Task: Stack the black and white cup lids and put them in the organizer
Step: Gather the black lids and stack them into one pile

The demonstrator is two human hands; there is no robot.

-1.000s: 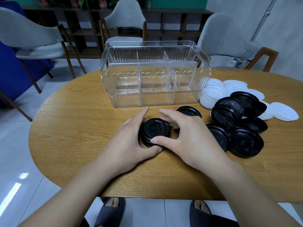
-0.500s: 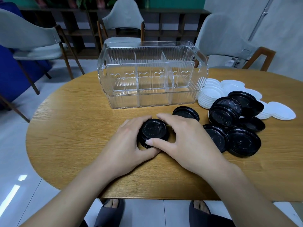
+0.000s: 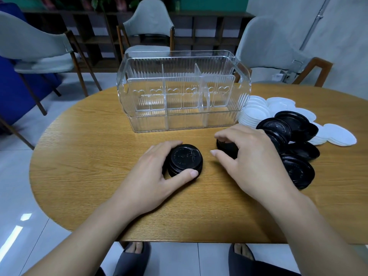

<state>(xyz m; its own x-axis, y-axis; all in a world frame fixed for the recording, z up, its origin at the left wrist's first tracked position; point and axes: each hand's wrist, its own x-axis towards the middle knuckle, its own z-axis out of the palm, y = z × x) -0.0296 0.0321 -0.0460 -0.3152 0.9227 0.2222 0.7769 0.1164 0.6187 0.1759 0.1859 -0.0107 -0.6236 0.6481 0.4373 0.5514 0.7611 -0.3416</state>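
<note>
A short stack of black lids (image 3: 185, 159) sits on the wooden table (image 3: 89, 152) in front of me. My left hand (image 3: 153, 176) grips it, fingers round its far side and thumb on its near edge. My right hand (image 3: 251, 156) has curled fingers over a single black lid (image 3: 227, 148) to the right of the stack; whether it holds that lid is hidden. More loose black lids (image 3: 294, 170) lie at the right, with white lids (image 3: 256, 112) behind them. The clear plastic organizer (image 3: 183, 92) stands empty at the back of the table.
Grey chairs (image 3: 149, 22) stand round the table's far side, with dark shelving behind them. The table's near edge runs just above my slippered feet (image 3: 135, 257). A white tiled floor lies to the left.
My right hand has left the stack and moved right, onto the single black lid. My left hand stays on the stack.
</note>
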